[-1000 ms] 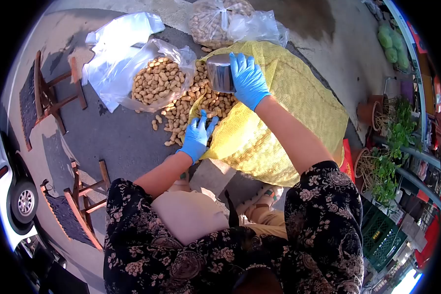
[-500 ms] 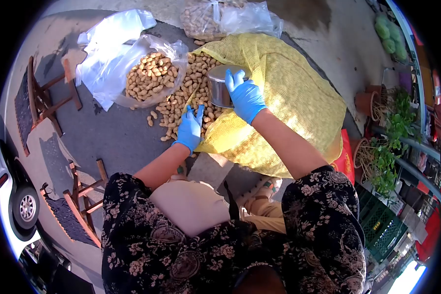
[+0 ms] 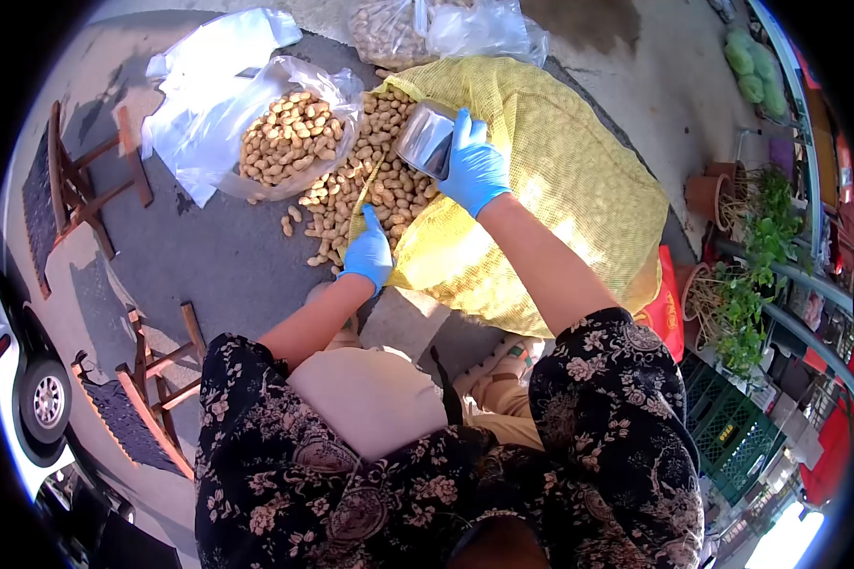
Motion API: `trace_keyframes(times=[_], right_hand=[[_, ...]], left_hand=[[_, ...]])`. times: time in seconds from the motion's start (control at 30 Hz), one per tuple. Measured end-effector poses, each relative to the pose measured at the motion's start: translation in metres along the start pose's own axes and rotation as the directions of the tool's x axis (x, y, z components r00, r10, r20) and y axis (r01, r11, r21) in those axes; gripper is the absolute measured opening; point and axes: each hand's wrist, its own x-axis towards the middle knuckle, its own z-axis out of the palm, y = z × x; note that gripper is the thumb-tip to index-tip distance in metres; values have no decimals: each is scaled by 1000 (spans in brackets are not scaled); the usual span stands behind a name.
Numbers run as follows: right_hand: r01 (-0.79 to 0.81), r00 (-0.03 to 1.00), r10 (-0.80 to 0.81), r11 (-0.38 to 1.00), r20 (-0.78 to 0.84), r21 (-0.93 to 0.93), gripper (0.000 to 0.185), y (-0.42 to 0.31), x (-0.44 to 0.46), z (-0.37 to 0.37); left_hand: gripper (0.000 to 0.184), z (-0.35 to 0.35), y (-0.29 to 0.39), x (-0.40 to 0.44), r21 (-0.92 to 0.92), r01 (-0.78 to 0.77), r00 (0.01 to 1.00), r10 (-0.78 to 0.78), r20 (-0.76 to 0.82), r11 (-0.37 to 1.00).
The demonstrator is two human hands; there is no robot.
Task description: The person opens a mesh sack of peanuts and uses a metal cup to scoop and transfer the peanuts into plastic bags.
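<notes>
My right hand (image 3: 476, 171), in a blue glove, is closed around a shiny metal canister (image 3: 425, 140). The canister is tilted and rests over the loose peanuts (image 3: 394, 194) at the mouth of a yellow mesh sack (image 3: 560, 190). I cannot see whether anything is inside it. My left hand (image 3: 368, 258), also gloved in blue, is closed on the near edge of the sack's mouth, with one finger pointing up along the mesh. Left of the pile, a clear plastic bag (image 3: 230, 175) stands open with peanuts (image 3: 292, 137) in it.
Another clear bag of peanuts (image 3: 389, 33) lies beyond the sack. Two wooden folding stools (image 3: 95, 204) (image 3: 157, 394) stand at the left, near a white vehicle (image 3: 19, 379). Potted plants (image 3: 759, 256), a red bag (image 3: 666, 308) and a green crate (image 3: 726, 431) are on the right.
My right hand has tipped the metal canister from roughly upright to a slant and shifted slightly up and left. My left hand's fingers have drawn together on the sack's edge.
</notes>
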Motion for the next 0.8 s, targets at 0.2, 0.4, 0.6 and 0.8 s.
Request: trace_keyframes(times=[0.2, 0.4, 0.6, 0.8], right_hand=[[26, 998, -27, 1000, 63, 15, 100, 12, -18, -8], [1, 982, -5, 1000, 187, 19, 107, 7, -48, -14], [-146, 988, 134, 972, 78, 184, 104, 1, -48, 20], [-127, 988, 99, 958, 119, 255, 100, 4, -67, 7]], left_hand=[[85, 34, -9, 9, 106, 0, 994, 11, -109, 994], [101, 23, -10, -6, -406, -139, 978, 60, -201, 903], [100, 77, -25, 25, -807, -252, 958, 18, -288, 534], [106, 24, 2, 10, -999, 21, 1000, 16, 22, 49]])
